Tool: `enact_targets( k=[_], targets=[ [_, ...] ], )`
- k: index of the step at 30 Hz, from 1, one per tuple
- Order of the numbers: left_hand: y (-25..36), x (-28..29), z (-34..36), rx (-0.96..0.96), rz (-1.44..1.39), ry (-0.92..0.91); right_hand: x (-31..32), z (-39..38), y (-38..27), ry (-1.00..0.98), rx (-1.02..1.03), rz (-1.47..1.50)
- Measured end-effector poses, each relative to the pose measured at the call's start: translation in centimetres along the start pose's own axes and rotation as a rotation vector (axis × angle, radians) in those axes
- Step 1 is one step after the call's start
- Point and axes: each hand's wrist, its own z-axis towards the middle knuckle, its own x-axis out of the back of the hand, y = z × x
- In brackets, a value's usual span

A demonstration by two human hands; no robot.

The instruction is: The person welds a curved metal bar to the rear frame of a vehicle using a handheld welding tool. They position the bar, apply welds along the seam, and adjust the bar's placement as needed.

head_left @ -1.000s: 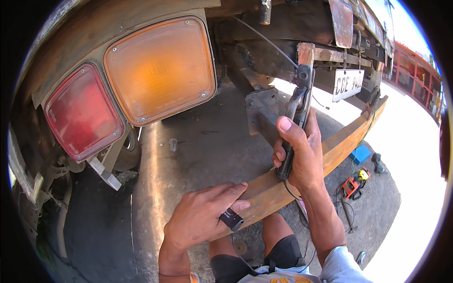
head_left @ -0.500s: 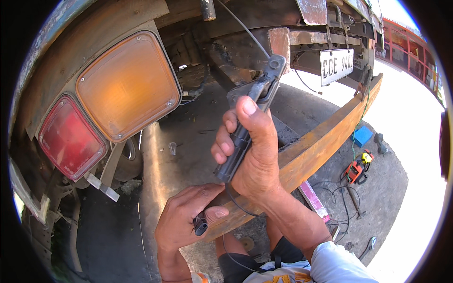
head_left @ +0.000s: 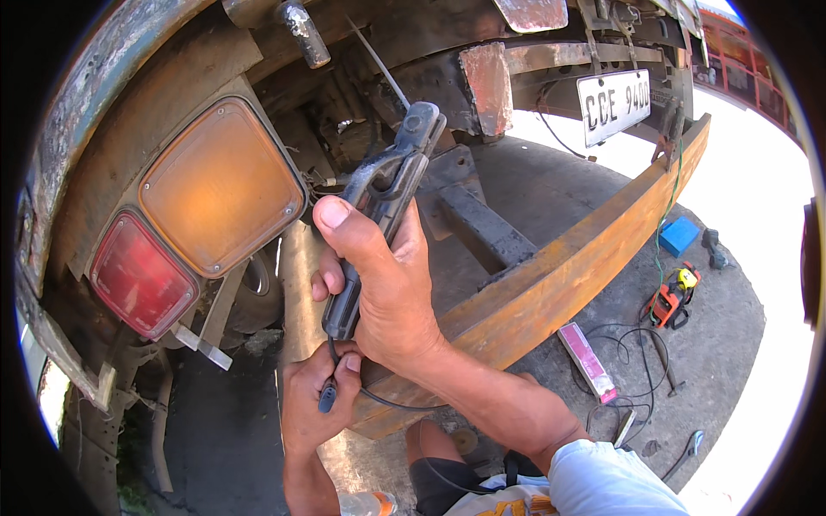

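My right hand (head_left: 391,297) is wrapped round a black welding electrode holder (head_left: 397,185), thumb lying along its handle. A thin welding rod (head_left: 379,62) sticks up and away from its jaws, toward the truck's underside. Just below, my left hand (head_left: 318,391) is closed round a dark handle-like piece with a rounded end (head_left: 328,396); most of it is hidden in the fist. A black cable (head_left: 387,401) leaves the holder's lower end, passing by my left fingers. Both hands are near the left end of a rusty steel bumper beam (head_left: 551,284).
An amber lamp (head_left: 219,185) and a red lamp (head_left: 144,273) are at left. A bracket arm (head_left: 486,228) meets the beam; a white plate (head_left: 613,105) hangs beyond. On the concrete lie a pink box (head_left: 588,363), a blue box (head_left: 680,236), an orange-and-black tool (head_left: 669,301), a hammer (head_left: 667,365) and loose cables.
My right hand has moved left with the electrode holder and rod. My left hand has shifted slightly left, its fingers closing tighter. The view has shifted a little too.
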Motion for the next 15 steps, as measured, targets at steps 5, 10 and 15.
enact_targets(
  k=[5,10,15],
  targets=[
    [-0.6,-1.7,0.3,0.011,-0.176,0.268,0.9,0.6,-0.5,0.001,-0.084,-0.022],
    [-0.4,-2.0,0.2,0.122,-0.164,0.355,1.2,0.7,-0.8,0.005,-0.033,-0.037],
    [-0.1,-2.1,0.4,0.149,-0.136,0.366,1.2,1.0,-0.7,-0.035,0.003,-0.112]
  ],
)
